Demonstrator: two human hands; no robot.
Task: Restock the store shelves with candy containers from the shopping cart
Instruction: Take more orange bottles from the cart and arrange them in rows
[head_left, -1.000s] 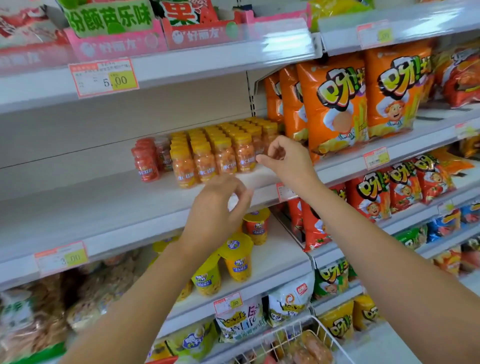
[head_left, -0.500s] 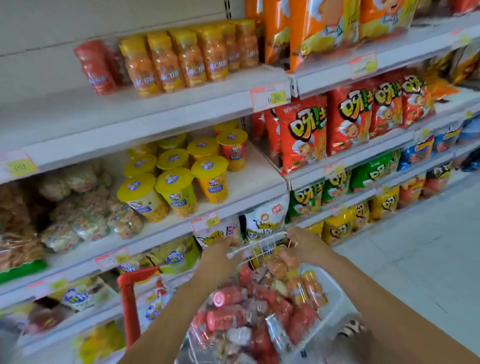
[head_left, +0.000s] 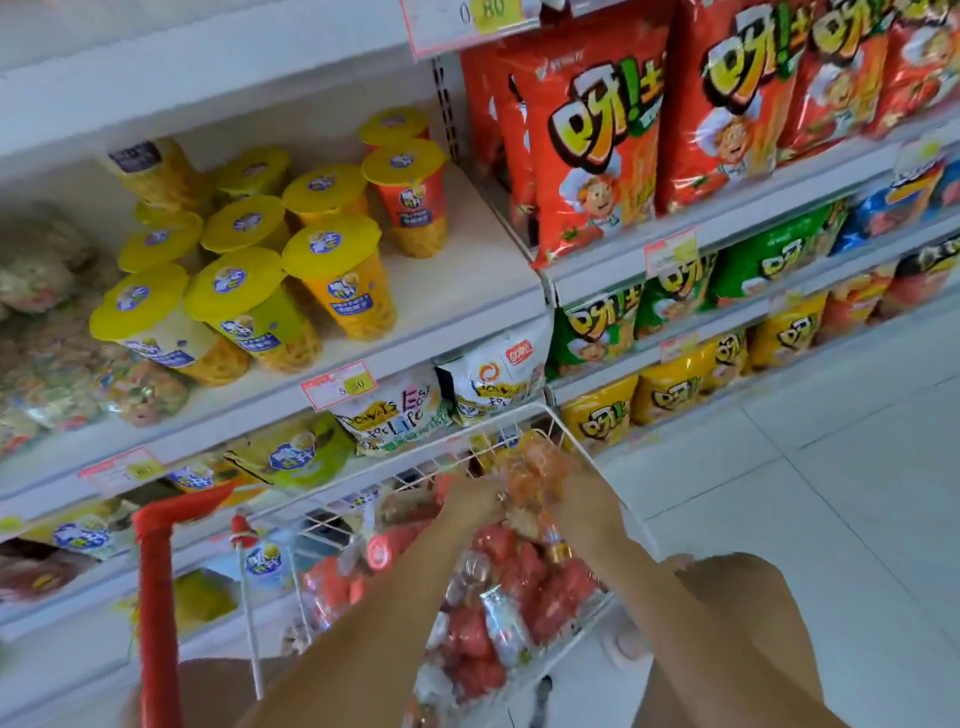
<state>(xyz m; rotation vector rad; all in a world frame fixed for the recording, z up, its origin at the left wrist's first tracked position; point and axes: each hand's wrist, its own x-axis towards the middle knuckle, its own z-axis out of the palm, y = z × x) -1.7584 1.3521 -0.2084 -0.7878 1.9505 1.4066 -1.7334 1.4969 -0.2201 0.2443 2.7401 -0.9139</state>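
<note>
Left grip (head_left: 471, 500) and right grip (head_left: 586, 501) clutch blurred orange candy containers (head_left: 535, 467); axis unreadable.

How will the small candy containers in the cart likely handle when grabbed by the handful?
Probably light: several orange candy containers sit bunched between the left hand and right hand. Their glossy, rounded plastic looks slippery, so one may slide out. The red candy containers lie heaped in the shopping cart, so they likely roll when nudged.

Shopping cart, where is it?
In the head view, the shopping cart sits bottom centre, below the yellow-lidded cups, its red handle at the left.
</note>
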